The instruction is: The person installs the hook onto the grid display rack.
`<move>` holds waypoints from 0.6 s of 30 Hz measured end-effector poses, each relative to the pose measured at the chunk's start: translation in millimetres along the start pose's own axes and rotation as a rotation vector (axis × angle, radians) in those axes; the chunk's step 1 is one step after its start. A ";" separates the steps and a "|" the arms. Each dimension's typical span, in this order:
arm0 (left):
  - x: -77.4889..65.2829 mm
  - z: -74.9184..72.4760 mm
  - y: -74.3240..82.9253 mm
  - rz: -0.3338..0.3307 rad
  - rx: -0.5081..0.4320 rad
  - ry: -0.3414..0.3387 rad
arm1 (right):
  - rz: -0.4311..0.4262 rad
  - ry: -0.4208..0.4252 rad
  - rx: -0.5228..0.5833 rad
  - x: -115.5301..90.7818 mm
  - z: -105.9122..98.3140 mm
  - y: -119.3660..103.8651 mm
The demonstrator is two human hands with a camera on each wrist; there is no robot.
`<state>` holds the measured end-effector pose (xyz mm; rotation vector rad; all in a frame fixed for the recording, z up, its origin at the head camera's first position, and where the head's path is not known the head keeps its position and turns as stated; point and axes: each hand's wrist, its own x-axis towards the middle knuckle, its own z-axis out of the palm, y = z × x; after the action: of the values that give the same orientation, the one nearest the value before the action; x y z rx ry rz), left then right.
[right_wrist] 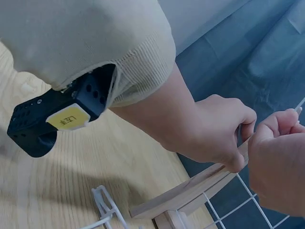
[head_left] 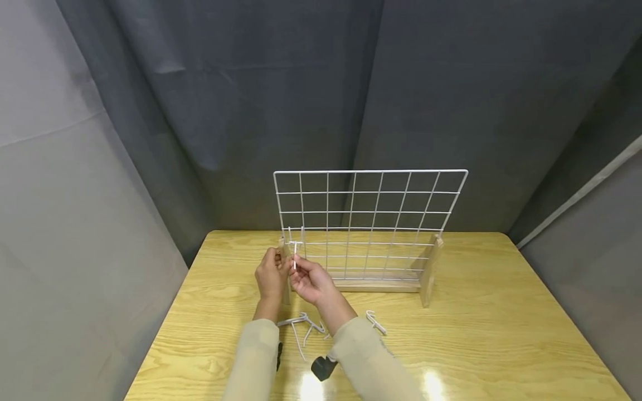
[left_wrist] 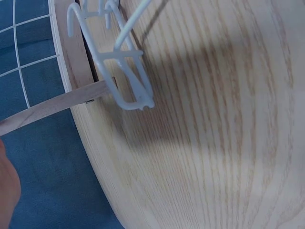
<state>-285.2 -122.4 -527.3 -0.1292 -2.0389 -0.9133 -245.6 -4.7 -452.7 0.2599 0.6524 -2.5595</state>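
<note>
At the left end of the white wire grid [head_left: 375,212], the right hand [head_left: 315,283] has a white hook [head_left: 295,257] pinched between thumb and fingertips, its stem pointing down and its two prongs up against the mesh; whether those prongs sit over a wire, one cannot tell! Just beside it, the left hand [head_left: 271,274] curls round the left wooden upright [right_wrist: 186,189], thumb on one side, fingers on the other, a snug hold. Out from there, the grid stands tilted between that upright and the right wooden upright [head_left: 429,275], with a wooden base bar [head_left: 378,288] running along the bottom. Down below the wrists, a tangle of loose hooks [head_left: 303,319] lies on the wood-grain table [head_left: 501,312], and another hook [head_left: 376,323] rests a little to the right. Pale sleeves [head_left: 253,359] reach in from the near edge, a black mount [right_wrist: 71,112] with a yellow label rides at the left wrist, and dark curtains [head_left: 251,111] hang behind it all
</note>
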 end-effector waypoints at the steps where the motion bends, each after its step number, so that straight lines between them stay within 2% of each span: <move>1: -0.3 -0.1 -0.8 -0.003 0.003 -0.002 | -0.002 -0.013 0.004 1.1 -1.7 1.2; 5: -1.9 0.8 -3.2 -0.014 0.008 -0.013 | -0.013 -0.059 -0.004 0.8 -5.2 2.8; 8: -2.9 1.7 -2.9 -0.013 -0.001 -0.026 | -0.032 -0.056 -0.036 -6.3 -5.8 1.0; 12: -3.3 1.6 -1.5 0.010 -0.009 -0.037 | -0.092 -0.021 -0.164 -24.1 -8.7 -2.9; 18: 1.0 -0.3 -1.6 0.029 -0.029 -0.013 | -0.180 -0.017 -0.346 -46.2 -17.2 -7.2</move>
<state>-286.3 -124.1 -527.3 -0.1809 -2.0309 -0.9262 -208.1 28.1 -451.2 0.0640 1.1388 -2.5537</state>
